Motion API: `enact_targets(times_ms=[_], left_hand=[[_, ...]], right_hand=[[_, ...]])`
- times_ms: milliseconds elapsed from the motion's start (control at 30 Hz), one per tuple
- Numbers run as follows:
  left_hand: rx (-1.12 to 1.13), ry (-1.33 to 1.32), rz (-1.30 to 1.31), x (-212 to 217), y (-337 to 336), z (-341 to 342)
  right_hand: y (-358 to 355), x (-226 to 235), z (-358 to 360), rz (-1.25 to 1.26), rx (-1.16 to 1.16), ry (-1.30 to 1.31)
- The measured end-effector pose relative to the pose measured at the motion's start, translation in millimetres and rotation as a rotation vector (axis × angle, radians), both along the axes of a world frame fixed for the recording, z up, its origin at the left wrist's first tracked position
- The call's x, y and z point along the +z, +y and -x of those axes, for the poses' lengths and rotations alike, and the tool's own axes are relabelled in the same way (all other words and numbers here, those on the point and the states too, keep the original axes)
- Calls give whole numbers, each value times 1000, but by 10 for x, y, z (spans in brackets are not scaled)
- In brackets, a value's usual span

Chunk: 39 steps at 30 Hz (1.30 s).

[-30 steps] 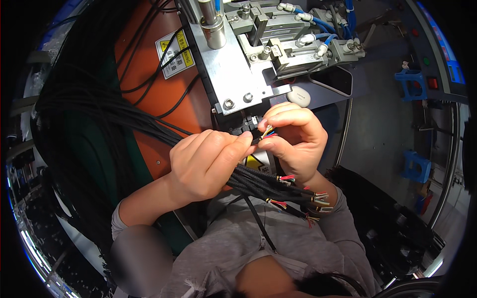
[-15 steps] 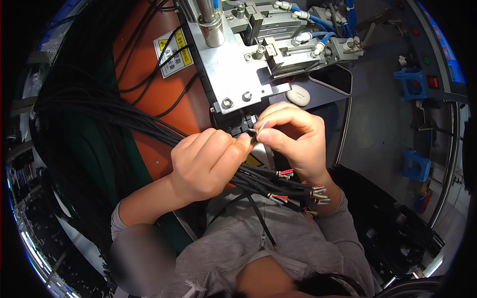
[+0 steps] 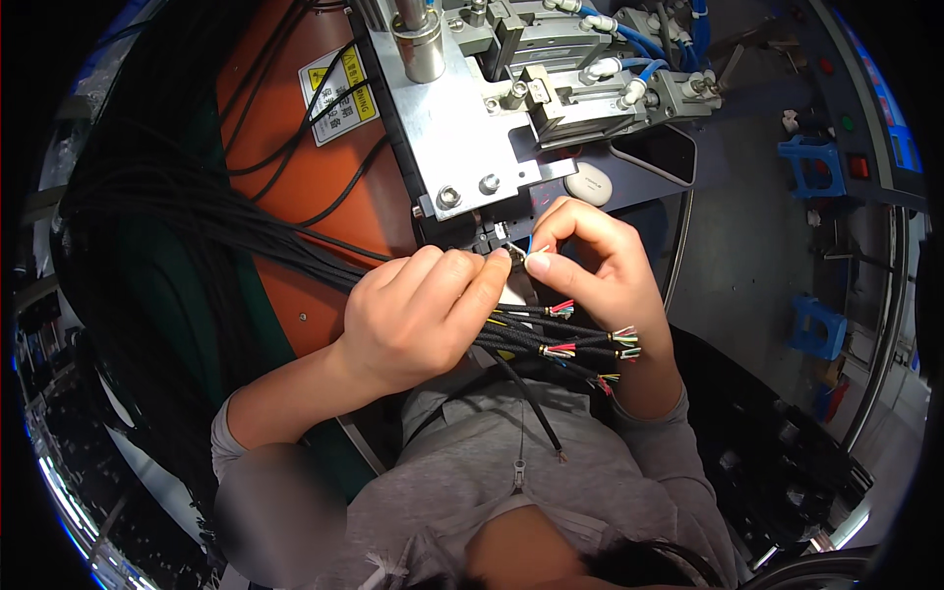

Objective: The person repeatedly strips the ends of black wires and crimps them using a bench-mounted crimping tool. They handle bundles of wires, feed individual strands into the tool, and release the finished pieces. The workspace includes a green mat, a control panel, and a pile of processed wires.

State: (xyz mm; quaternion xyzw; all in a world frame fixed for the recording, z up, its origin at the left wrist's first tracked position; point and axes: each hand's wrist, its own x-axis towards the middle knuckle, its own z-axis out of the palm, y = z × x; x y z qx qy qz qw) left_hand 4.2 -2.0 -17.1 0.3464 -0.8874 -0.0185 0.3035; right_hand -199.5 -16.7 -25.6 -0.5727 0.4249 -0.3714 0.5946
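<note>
My left hand is closed round the end of a black cable, mostly hidden in the fingers, with thumb and forefinger at its tip. Thin wires, white and blue, stick out from that tip. My right hand pinches these wires between thumb and forefinger. Both hands are just below the small black fixture under the machine's metal plate. Beneath my hands lies a bundle of black braided cables, their ends fanned out in red, white, green and yellow wires.
Metal clamps with blue air hoses stand at the back. A white rounded case and a phone lie on the grey surface. More black cables run off left over the orange table. Blue stools stand at right.
My right hand's fingers have loosened a little, drawing slightly right, and the blue and white wires now show more spread. My left thumb and forefinger have risen slightly toward the fixture. The cable ends below have shifted.
</note>
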Motion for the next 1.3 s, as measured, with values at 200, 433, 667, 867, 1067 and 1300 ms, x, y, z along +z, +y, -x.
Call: enact_targets(times_ms=[200,433,667,867,1067,1300], left_hand=[[9,-105,1,-42,36,8],[125,-199,-59,-53,40,97],[170,-233,-71,-41,56,121],[135,-140,-61,-51,11,76],[154,-95,-60,-98,-17,61],[230,-275,-60,82,77,31]], right_hand=[[-17,-156,29,245,-58,147],[-62,-228,-176,583,-159,461],[-37,-307,-227,549,-237,377],[-12,-401,-202,-154,-218,5],[5,-460,-248,-30,-241,95],[16,-424,-224,-112,-256,123]])
